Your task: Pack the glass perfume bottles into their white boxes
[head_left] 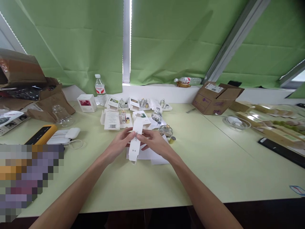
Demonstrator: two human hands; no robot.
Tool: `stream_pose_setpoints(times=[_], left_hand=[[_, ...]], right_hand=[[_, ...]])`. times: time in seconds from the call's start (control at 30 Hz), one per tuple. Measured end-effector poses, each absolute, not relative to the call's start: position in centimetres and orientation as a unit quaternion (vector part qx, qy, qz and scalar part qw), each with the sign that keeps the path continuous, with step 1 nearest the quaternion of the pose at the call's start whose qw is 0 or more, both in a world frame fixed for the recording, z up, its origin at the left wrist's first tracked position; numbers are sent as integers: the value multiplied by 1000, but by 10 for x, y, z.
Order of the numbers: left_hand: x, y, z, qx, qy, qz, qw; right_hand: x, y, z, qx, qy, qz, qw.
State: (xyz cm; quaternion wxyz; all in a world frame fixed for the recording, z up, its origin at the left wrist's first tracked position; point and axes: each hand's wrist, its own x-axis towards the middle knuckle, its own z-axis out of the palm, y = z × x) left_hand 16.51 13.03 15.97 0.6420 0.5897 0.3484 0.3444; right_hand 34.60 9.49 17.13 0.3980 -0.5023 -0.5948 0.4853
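Both hands hold a narrow white carton (135, 144), its near end pointing toward me. My left hand (120, 141) grips its left side, thumb on the printed face. On the right side, my right hand (154, 141) holds it with the thumb on top and some fingers behind. White paper sheets (160, 159) lie beneath. Just beyond the hands are a round glass bottle (165, 130), a gold cap (172, 140), another glass bottle (156, 115) and an opened white box with a barcode (111, 120). Several small bottles stand beside open white boxes farther back.
A closed white box (87, 103) and a water bottle (100, 90) stand back left. A cardboard box (215, 98) is back right. A yellow-black power strip (41, 133) and white adapter (63, 136) lie left. A black bar (281, 152) lies right.
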Motion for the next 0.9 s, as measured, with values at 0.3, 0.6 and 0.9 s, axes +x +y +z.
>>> stream_pose_setpoints(times=[0.3, 0.6, 0.9], left_hand=[[161, 142, 147, 559, 369, 384, 635], [160, 147, 147, 513, 383, 444, 627], [161, 145, 153, 515, 409, 455, 600]], right_hand=[[349, 98, 172, -463, -555, 546, 423], [355, 104, 167, -480, -528, 538, 449], [353, 102, 166, -487, -542, 529, 435]])
